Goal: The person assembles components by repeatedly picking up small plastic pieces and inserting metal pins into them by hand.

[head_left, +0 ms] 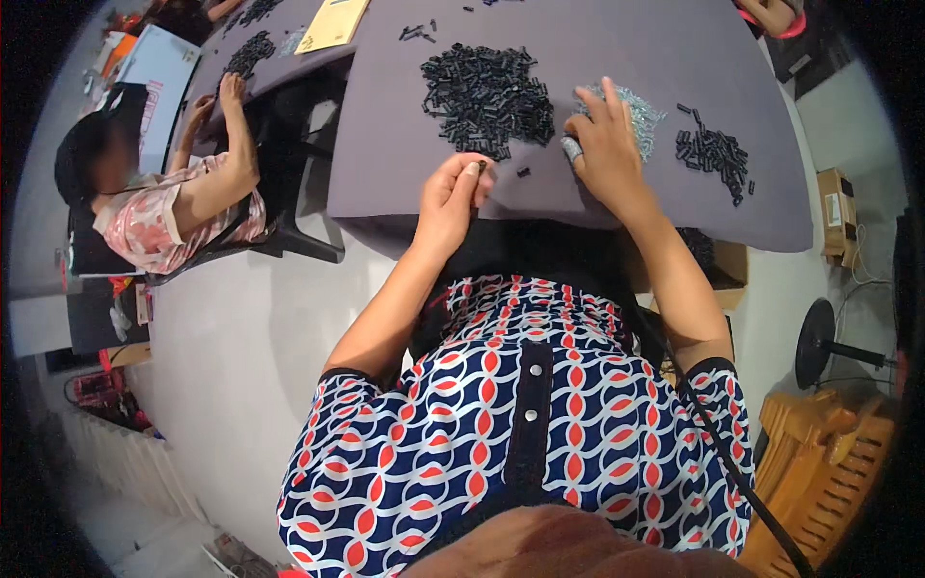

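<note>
My left hand [449, 200] is closed in a pinch on a small black cylindrical piece [481, 167], just off the near edge of a big heap of black cylindrical pieces [482, 91]. Fingers apart, my right hand [607, 140] reaches over a pile of small silvery pieces [644, 114], too fine to name. Its fingertips are at the pile's left side, and I see nothing held in them. Grey tape [571, 148] wraps its thumb. One loose black piece [524, 172] lies between my hands. Farther right rests a smaller heap of black pieces [713, 157].
A grey cloth covers the table [385, 154]. At far left, a seated person [183, 193] handles black pieces at another table, near a yellow paper [333, 24]. An open cardboard box [727, 270] sits under my table's right side. A fan [819, 342] and wooden chair [819, 472] stand right.
</note>
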Demonstrator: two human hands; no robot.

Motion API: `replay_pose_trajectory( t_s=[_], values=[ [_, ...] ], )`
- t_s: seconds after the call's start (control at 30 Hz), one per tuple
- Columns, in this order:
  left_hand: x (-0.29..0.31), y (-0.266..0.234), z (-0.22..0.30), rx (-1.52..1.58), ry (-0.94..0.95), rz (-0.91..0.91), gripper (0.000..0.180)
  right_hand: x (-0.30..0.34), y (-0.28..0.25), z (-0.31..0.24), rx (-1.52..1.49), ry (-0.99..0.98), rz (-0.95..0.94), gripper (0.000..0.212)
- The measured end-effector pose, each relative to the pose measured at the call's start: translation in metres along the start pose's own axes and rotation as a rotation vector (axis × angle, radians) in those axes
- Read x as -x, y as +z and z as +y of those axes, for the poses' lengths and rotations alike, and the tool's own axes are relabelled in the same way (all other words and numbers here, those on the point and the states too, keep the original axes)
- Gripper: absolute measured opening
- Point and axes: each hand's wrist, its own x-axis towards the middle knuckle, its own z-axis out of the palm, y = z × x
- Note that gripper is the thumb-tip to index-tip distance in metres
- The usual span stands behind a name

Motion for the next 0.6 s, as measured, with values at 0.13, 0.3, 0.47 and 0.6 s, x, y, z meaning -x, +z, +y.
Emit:
replay_pose_trajectory(
  t_s=[0.13,0.3,0.47,0.6],
  values=[
    [0.002,-0.003,0.003,0.301,-0.154,-0.083,0.019,-0.005,0.002,-0.001,0.023,0.013,-0.007,0.014],
    [0.005,-0.002,0.002,0.315,-0.212,-0.085,0.019,0.003,-0.023,-0.030,-0.056,-0.103,0.140,0.012],
    [0.010,0.017,0.002,0.217,-0.153,-0.124,0.019,0.013,-0.034,-0.056,-0.812,0.097,-0.118,0.013],
    [0.010,0.020,0.001,0.197,-0.139,-0.137,0.018,0.016,-0.030,-0.053,-0.987,0.243,-0.287,0.014]
  ],
)
